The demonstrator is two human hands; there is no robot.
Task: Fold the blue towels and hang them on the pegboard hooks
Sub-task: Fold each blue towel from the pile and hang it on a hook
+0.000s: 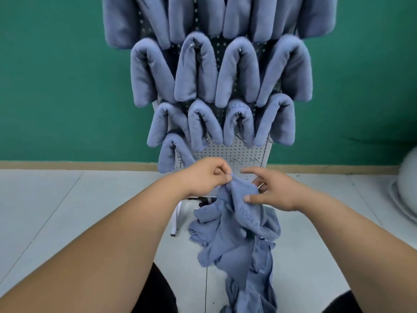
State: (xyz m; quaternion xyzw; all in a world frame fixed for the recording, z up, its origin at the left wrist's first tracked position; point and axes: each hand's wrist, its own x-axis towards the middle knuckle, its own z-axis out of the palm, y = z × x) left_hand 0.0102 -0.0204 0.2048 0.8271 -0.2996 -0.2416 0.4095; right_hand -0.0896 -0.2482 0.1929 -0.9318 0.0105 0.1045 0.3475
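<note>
A crumpled blue towel (239, 220) hangs from both hands in front of the white pegboard (228, 152). My left hand (204, 176) pinches its top corner between thumb and curled fingers. My right hand (274, 192) pinches the towel's edge with its thumb, the forefinger stretched toward the board. The towel's lower part trails onto more blue cloth (250, 288) on the floor. Several folded blue towels (196, 68) hang in rows on the pegboard hooks above; the lowest one (168, 154) hangs alone at the left. Bare hooks (253, 159) show on the lower right of the board.
The pegboard stands on a white metal foot (175, 222) against a green wall (56, 86) with a tan baseboard. The floor is pale grey tile (67, 211). A white rounded object (406, 186) sits at the right edge. My dark-clad knees show at the bottom.
</note>
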